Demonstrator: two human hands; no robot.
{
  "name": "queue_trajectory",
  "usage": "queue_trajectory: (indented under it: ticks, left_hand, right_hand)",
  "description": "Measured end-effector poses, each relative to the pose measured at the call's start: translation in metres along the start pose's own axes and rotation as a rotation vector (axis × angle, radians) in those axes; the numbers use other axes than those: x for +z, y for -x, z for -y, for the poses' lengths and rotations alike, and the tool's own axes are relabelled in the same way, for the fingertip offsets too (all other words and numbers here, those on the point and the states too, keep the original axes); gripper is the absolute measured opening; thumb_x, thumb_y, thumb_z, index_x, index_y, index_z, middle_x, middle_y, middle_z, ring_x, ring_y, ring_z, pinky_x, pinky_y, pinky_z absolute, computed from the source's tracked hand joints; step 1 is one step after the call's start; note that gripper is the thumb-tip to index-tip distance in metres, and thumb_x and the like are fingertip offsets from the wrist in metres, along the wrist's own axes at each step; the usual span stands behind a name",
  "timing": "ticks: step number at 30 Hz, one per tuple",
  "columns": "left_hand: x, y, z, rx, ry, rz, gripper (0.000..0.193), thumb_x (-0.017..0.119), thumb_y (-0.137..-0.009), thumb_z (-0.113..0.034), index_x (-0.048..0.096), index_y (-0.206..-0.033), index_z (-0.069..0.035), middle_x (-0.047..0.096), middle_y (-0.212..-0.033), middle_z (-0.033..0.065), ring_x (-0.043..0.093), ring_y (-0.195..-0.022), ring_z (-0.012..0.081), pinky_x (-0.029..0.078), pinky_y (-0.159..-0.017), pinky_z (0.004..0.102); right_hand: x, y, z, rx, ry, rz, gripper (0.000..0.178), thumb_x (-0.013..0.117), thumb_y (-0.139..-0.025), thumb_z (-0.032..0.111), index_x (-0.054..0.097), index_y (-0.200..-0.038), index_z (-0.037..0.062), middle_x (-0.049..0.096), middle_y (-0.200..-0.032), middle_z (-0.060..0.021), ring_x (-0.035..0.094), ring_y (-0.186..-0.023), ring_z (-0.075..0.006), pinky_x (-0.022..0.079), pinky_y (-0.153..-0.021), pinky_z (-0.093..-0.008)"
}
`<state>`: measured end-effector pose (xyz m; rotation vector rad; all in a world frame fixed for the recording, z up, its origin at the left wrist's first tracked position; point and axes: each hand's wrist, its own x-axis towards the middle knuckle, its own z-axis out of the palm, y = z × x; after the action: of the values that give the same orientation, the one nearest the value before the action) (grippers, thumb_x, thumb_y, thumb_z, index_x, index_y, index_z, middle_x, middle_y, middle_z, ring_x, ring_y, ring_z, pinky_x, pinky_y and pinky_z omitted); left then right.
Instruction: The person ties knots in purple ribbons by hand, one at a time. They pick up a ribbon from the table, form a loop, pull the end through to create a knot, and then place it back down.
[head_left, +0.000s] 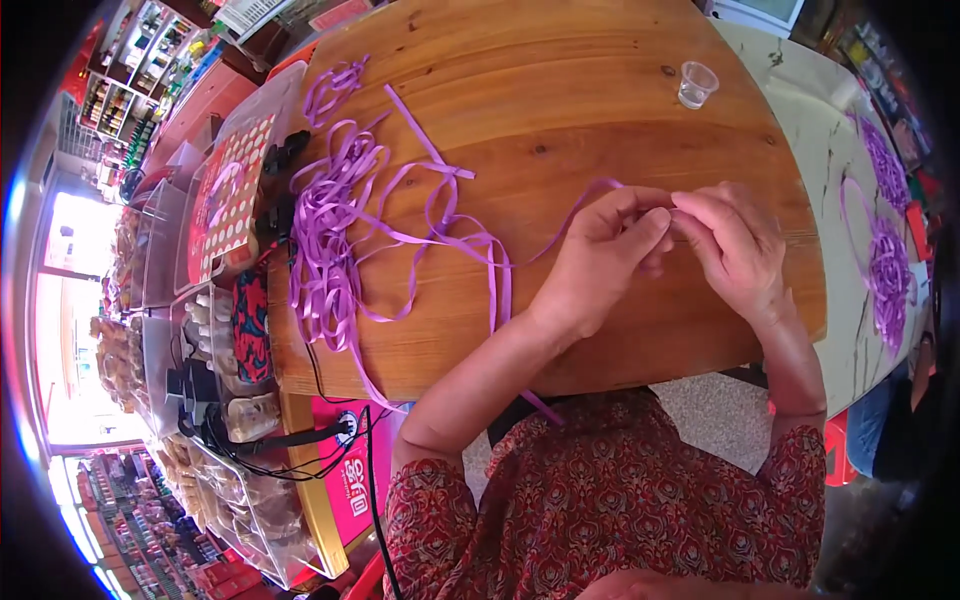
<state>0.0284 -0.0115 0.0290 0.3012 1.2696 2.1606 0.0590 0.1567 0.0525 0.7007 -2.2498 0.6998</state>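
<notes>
Over the right half of the wooden table (pixel 560 90), the left hand (pixel 608 238) and the right hand (pixel 735 238) meet at the fingertips. Each is closed in a pinch, thumb toward index finger, apparently on a section of purple ribbon (pixel 335 240); the fingers hide the gripped section, so its fold or twist cannot be verified. Recommended technique: grip with the pads rather than the nails, to avoid creasing the band. Hold the two pinches level and close together, and make small fingertip adjustments with the wrists steady. Leave slack in the feed strand, which crosses from the table's left side and passes behind the left hand; tension on it could tighten the tangle. Free any snagged loop before drawing more length. Position all work clear of the clear plastic cup (pixel 697 86) near the table's far right corner, since it appears to contain liquid. Material condition: the ribbon is flat, narrow and glossy, with lighter highlights where it turns. Its main mass lies in a loose heap along the table's left edge, with a smaller coil beyond it, open loops toward the table's middle, and tails extending past the front edge.
</notes>
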Motion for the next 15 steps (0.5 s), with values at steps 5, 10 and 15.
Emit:
queue_trajectory:
  ticks: [5,10,15]
  left_hand:
    - [-0.01,-0.012,0.017,0.206,-0.322,-0.077,0.012,0.059,-0.087,-0.005,0.062,-0.097,0.0,0.061,-0.086,0.0001,0.054,-0.078,0.0064,0.043,-0.071,0.0193]
    - [-0.016,-0.01,0.012,0.181,-0.46,-0.101,0.009,0.06,-0.085,-0.004,0.065,-0.092,0.0,0.062,-0.084,-0.0008,0.053,-0.076,0.0057,0.042,-0.068,0.0186]
    - [-0.014,-0.013,0.012,0.16,-0.27,-0.184,0.006,0.064,-0.083,-0.003,0.065,-0.088,0.0,0.056,-0.074,-0.0055,0.046,-0.067,0.0015,0.037,-0.059,0.0159]
  right_hand:
    - [-0.004,0.012,-0.011,-0.026,0.078,0.12,0.027,0.07,-0.068,-0.004,0.064,-0.094,0.0032,0.059,-0.08,-0.0085,0.058,-0.067,-0.0225,0.047,-0.056,-0.0306]
    - [0.0,0.016,-0.024,0.103,-0.064,0.051,0.027,0.07,-0.07,-0.003,0.065,-0.096,0.004,0.061,-0.08,-0.0086,0.059,-0.068,-0.022,0.047,-0.056,-0.0289]
    - [-0.001,0.021,-0.036,0.166,-0.136,0.057,0.027,0.069,-0.072,-0.002,0.066,-0.098,0.0058,0.061,-0.081,-0.007,0.06,-0.068,-0.0197,0.047,-0.057,-0.0278]
